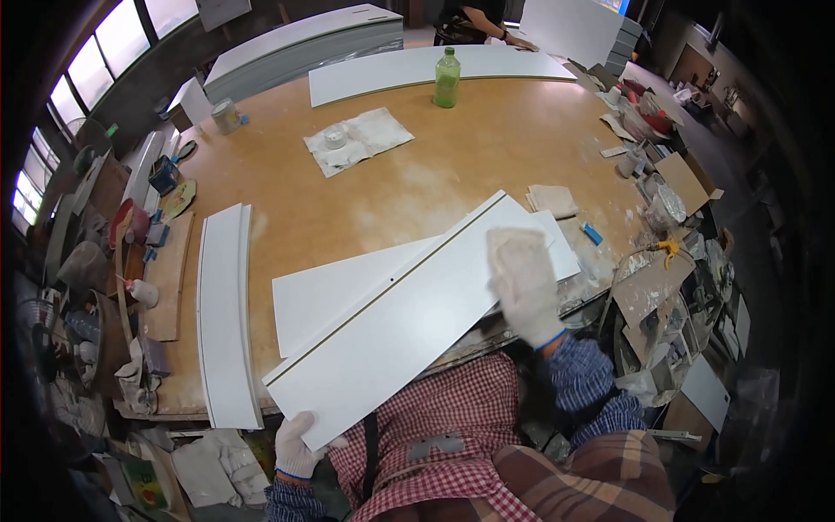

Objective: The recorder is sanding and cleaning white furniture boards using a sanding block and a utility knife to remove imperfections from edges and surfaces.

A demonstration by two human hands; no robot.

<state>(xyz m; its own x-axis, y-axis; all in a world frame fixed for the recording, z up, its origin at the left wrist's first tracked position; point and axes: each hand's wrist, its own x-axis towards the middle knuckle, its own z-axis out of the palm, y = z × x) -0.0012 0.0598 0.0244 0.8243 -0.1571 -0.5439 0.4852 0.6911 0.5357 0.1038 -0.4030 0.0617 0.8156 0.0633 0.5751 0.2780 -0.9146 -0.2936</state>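
A long white panel (391,322) with a grooved edge lies aslant in front of me, on top of another white panel (322,280). My left hand (300,444), in a white glove, grips the near left corner of the upper panel. Also gloved and slightly blurred, my right hand (532,309) presses a folded beige cloth (517,248) onto the panel's right part. The fingers of that hand are partly lost against the cloth. Just beyond it rests a second folded cloth (553,201), near a small blue piece (592,233).
White strips (224,313) lie along the left of the wooden table (417,157). Farther off are a paper sheet (378,139), a green bottle (447,78) and a long panel (383,74). Another person's hand (519,42) touches its far side. Clutter lines both sides, including a yellow air gun (668,250).
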